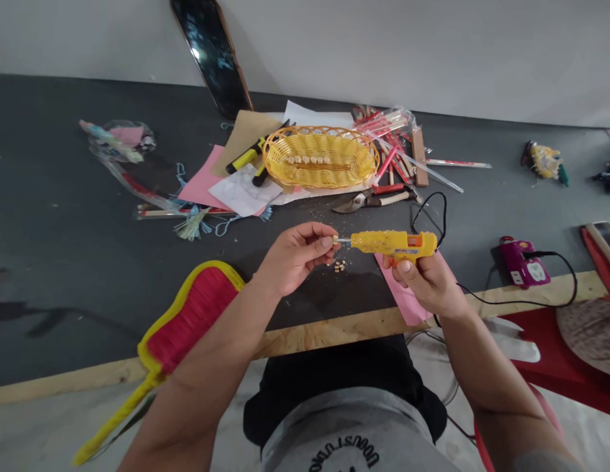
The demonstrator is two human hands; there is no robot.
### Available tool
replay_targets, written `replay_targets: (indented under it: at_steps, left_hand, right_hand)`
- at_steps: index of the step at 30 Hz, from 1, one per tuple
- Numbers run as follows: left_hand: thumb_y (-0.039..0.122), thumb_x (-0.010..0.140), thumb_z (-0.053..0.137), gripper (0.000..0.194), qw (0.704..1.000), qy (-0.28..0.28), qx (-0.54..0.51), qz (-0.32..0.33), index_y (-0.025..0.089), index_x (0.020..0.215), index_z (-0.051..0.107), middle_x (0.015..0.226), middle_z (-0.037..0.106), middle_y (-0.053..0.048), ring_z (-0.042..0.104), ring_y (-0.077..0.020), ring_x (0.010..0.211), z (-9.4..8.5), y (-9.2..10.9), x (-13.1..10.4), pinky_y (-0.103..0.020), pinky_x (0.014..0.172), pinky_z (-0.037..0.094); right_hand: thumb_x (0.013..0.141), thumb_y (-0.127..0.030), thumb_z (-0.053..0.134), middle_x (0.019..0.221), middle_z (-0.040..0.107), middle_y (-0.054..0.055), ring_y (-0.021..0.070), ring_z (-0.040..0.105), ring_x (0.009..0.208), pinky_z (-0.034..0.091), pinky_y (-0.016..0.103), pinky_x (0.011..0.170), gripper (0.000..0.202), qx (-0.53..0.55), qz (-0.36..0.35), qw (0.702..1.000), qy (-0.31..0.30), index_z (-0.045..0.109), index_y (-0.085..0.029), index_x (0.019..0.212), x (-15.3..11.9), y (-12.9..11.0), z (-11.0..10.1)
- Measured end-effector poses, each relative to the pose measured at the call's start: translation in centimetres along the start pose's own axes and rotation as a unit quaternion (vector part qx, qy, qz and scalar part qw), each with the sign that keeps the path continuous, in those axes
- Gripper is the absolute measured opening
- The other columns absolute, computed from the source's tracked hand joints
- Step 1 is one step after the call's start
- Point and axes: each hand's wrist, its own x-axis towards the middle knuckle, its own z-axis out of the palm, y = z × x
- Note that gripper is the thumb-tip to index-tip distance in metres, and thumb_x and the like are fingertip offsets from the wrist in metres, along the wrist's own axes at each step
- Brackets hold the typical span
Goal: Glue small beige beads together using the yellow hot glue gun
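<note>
- Left of the glue gun (393, 243): left hand (298, 257), fingertips pinched on a small piece (335, 240) at the nozzle.
- Behind the gun: right hand (427, 278), closed around its handle.

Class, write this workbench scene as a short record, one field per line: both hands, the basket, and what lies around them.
Left hand: pinches a small pale piece at the gun's nozzle
Right hand: grips a yellow glue gun
Loose on tabletop: small cut pieces
Basket: yellow, woven; a row of pale pieces inside
In front of basket: pruning shears
Far left of basket: phone, leaning on the wall
Right side: purple device with black cable
</note>
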Motion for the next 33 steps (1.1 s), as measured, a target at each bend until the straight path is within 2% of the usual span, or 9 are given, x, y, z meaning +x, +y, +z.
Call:
replay_targets:
  at_steps: [10,15,24,33]
  left_hand:
    - [0.031,0.059,0.095,0.033,1.000,0.003,0.004,0.003,0.016,0.081,0.076,0.069,0.073,-0.002,0.063,-0.0095,0.056,-0.09,-0.05,0.10,-0.021,0.056,0.054]
    - [0.031,0.059,0.095,0.033,1.000,0.002,0.006,0.000,0.016,0.081,0.076,0.069,0.073,-0.002,0.063,-0.0095,0.056,-0.08,-0.05,0.06,-0.021,0.056,0.054]
    - [0.032,0.059,0.095,0.033,1.000,0.001,0.004,-0.002,0.016,0.080,0.076,0.068,0.073,-0.001,0.063,-0.0090,0.055,0.02,0.01,0.01,-0.019,0.055,0.054]
    - [0.031,0.060,0.095,0.031,1.000,0.000,0.009,0.002,0.016,0.081,0.076,0.068,0.073,-0.001,0.063,-0.0094,0.055,0.00,-0.05,0.01,-0.020,0.056,0.054]
  right_hand:
    - [0.101,-0.055,0.045,0.070,0.051,0.002,0.0152,0.048,0.063,0.036,0.029,0.054,0.043,-0.004,0.005,1.000,-0.011,0.061,-0.018,0.085,0.01,0.02,-0.04]
    - [0.102,-0.051,0.047,0.068,0.048,0.000,0.0131,0.043,0.059,0.033,0.027,0.051,0.038,0.009,0.018,1.000,-0.018,0.061,-0.018,0.090,-0.16,0.28,-0.11]
    - [0.101,-0.055,0.046,0.065,0.046,0.000,0.0133,0.042,0.057,0.032,0.027,0.049,0.042,0.017,0.020,0.999,-0.019,0.059,-0.019,0.086,-0.14,0.39,-0.11]
    - [0.098,-0.062,0.047,0.064,0.049,0.001,0.0151,0.047,0.060,0.037,0.028,0.050,0.046,0.019,0.026,0.999,-0.016,0.060,-0.020,0.083,-0.17,0.51,-0.05]
